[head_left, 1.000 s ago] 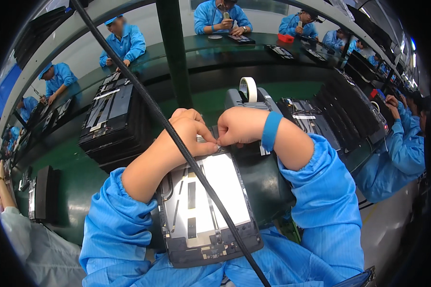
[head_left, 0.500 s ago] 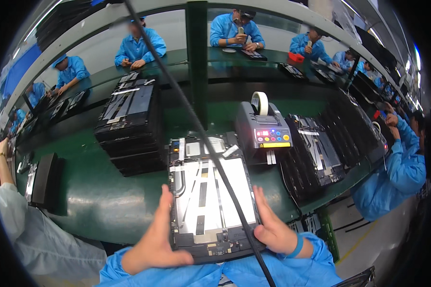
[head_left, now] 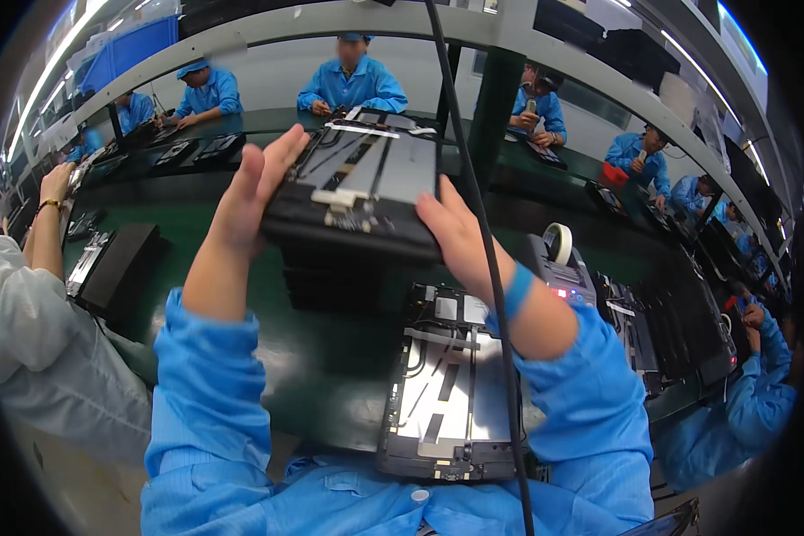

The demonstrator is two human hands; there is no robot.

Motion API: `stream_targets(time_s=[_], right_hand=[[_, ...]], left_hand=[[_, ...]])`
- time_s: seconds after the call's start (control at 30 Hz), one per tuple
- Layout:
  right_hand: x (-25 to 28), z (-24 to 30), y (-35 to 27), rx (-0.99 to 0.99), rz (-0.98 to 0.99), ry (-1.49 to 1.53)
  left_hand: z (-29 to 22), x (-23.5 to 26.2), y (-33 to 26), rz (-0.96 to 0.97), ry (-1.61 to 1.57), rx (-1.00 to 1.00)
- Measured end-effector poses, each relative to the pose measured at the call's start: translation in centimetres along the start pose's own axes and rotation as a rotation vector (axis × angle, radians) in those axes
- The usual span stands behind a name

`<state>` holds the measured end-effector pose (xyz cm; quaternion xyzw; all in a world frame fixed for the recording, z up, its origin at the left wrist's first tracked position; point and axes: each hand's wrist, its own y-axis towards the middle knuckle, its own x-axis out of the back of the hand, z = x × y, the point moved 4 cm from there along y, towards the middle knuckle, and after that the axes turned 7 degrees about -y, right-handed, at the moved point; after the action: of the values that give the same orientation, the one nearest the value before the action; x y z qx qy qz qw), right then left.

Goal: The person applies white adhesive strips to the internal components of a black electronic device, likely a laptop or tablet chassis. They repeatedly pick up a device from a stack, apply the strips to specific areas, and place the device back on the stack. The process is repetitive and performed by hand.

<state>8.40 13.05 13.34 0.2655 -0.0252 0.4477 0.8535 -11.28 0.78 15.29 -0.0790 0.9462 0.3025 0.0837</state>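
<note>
Above the table (head_left: 330, 357), left hand (head_left: 250, 192) and right hand (head_left: 456, 237) grip the tray (head_left: 357, 201), fingers closed on its ends; judged mid-transfer, another tray (head_left: 451, 393) awaits below.

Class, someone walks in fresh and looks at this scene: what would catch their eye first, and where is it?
First, the opened tablet held up at centre between the left hand and right hand, above a dark stack. Next, a second open tablet lying flat on the green bench below, with a tape dispenser to its right.
</note>
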Motion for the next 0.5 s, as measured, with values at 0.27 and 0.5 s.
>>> stream_targets(time_s=[0.27, 0.5], right_hand=[[-2.6, -8.6, 8.2, -0.271, -0.047, -0.103], [2.6, -1.3, 0.9, -0.113, -0.084, -0.584]], left_hand=[[6.6, 9.7, 4.7, -0.182, -0.087, 0.197], [5.7, 9.5, 3.0, -0.515, 0.029, -0.158]])
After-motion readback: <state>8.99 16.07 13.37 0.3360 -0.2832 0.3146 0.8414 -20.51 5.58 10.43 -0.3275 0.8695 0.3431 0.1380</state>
